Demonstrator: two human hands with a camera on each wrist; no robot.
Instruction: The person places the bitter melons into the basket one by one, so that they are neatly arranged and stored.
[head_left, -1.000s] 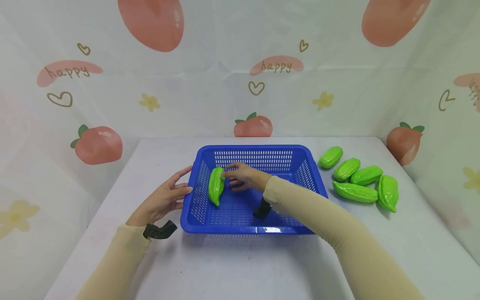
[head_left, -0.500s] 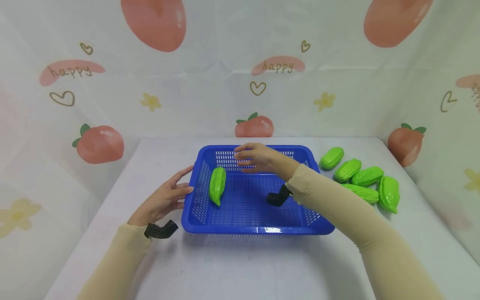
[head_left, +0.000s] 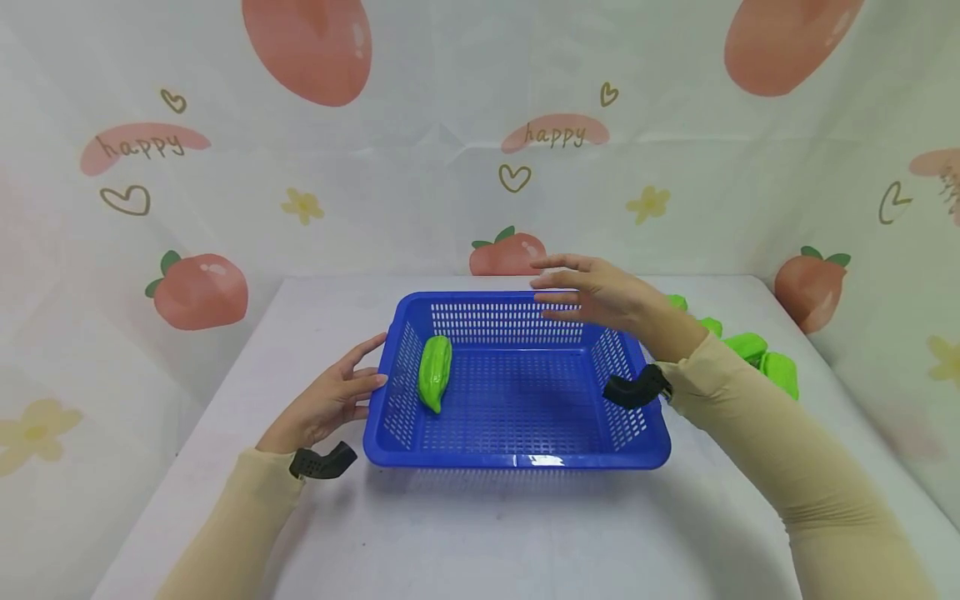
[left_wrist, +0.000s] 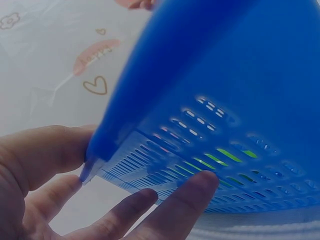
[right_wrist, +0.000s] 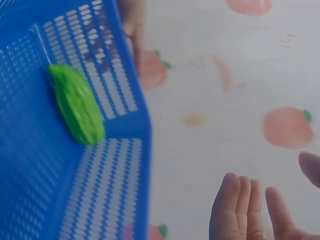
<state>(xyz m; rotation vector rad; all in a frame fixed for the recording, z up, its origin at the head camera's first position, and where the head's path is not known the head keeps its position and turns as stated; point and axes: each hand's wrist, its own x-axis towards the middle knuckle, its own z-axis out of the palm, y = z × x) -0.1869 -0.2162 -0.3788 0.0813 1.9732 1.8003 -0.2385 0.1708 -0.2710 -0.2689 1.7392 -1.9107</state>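
A blue slotted plastic basket stands on the table. Along its left inner wall lies one glossy green ribbed bitter melon, pointed end toward the front. My left hand rests against the basket's left side, its extended fingers touching the slotted outer wall and rim in the left wrist view. Over the basket's back right corner, my right hand is raised with its fingers spread and holds nothing. The right wrist view shows this hand apart from the basket.
To the right of the basket, several more green bitter melons lie in a group on the white table, partly hidden behind the right arm. A white curtain printed with peaches hangs behind and beside the table.
My right hand has left the bitter melon inside the basket, rising and moving right to the back right corner. The left hand and the basket stay in place.
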